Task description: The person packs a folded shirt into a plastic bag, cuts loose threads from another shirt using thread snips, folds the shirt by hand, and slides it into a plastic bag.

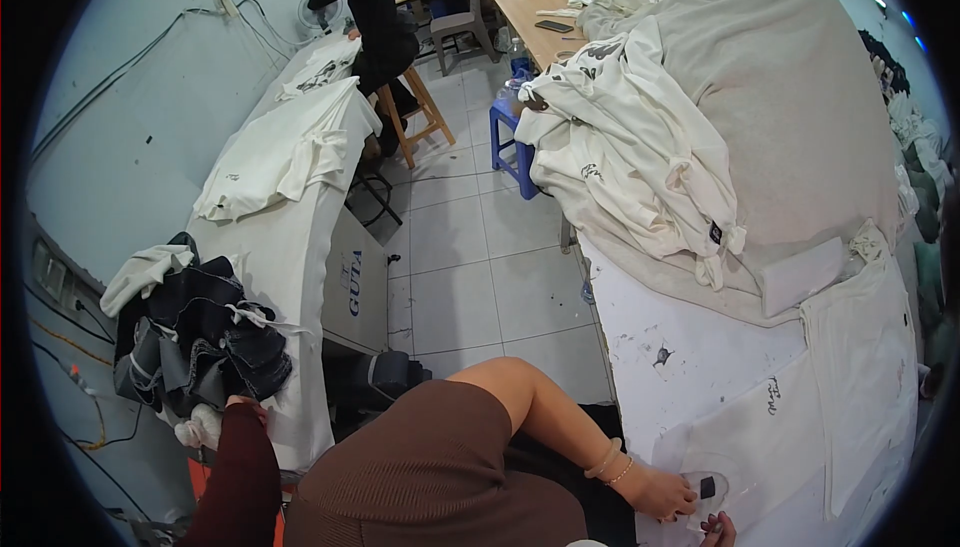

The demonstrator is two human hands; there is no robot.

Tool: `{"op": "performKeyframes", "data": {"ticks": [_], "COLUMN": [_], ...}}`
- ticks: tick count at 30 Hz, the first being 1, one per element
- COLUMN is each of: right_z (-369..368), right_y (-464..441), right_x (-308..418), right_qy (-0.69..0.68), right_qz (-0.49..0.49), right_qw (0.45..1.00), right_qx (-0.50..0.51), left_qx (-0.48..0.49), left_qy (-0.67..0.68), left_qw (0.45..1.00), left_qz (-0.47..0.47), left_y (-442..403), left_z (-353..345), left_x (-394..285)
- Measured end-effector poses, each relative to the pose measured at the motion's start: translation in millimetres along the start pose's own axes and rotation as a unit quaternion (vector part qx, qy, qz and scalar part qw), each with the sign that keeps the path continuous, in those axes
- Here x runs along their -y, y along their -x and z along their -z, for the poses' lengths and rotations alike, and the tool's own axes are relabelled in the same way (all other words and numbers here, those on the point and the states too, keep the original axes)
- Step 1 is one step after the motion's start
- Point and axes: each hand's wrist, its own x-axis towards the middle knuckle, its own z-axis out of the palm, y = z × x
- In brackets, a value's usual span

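Braceleted hand nr blk label; gry cabinet mkd "GUTA"

Clothing workshop, garments on tables

Left arm bent and reaching across; both hands near to each other at the lower right.
The left upper arm, in a brown ribbed sleeve, is large at the bottom centre, and the bare elbow points forward, away from the body. From there the forearm goes down to the right, to a wrist with two bracelets. The left hand has its back upward and its fingers curled; whether they grip, I cannot tell. The right hand is cut by the lower edge, so only its fingers are seen, slightly bent, pointing up toward the left hand, near but apart. The right arm is out of view.
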Motion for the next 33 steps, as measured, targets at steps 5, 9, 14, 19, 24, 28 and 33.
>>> {"op": "performKeyframes", "data": {"ticks": [5, 9, 14, 19, 24, 28, 33], "right_z": [0.3, 10.7, -54.2, -116.7, -127.3, -111.7, -116.7], "right_y": [-0.2, -1.3, 13.0, 18.2, 4.1, -6.0, 13.9], "right_x": [19.6, 33.9, 22.3, -10.8, -38.7, -39.7, -58.1], "right_qy": [0.029, 0.049, 0.155, 0.162, 0.152, 0.258, 0.219], "right_qz": [-0.018, 0.026, 0.096, 0.093, 0.05, 0.063, 0.02], "right_qw": [0.999, 0.95, 0.952, 0.978, 0.961, 0.939, 0.963], "right_qx": [0.025, 0.308, 0.246, -0.088, -0.226, -0.22, -0.156], "left_qx": [0.01, -0.07, -0.199, -0.101, -0.075, -0.03, -0.054], "left_qy": [-0.032, 0.011, 0.186, 0.076, 0.056, 0.073, 0.09], "left_qw": [0.999, 0.997, 0.96, 0.991, 0.995, 0.996, 0.993], "left_qz": [-0.003, 0.038, 0.07, 0.055, 0.035, 0.05, 0.054], "left_y": [-1.4, -12.2, -14.4, -33.5, -29.9, -26.4, -25.3], "left_z": [3.3, 11.8, 24.7, 103.9, 100.7, 98.1, 95.2], "left_x": [0.1, 11.1, 16.2, -0.7, -14.1, -17.7, -23.1]}}
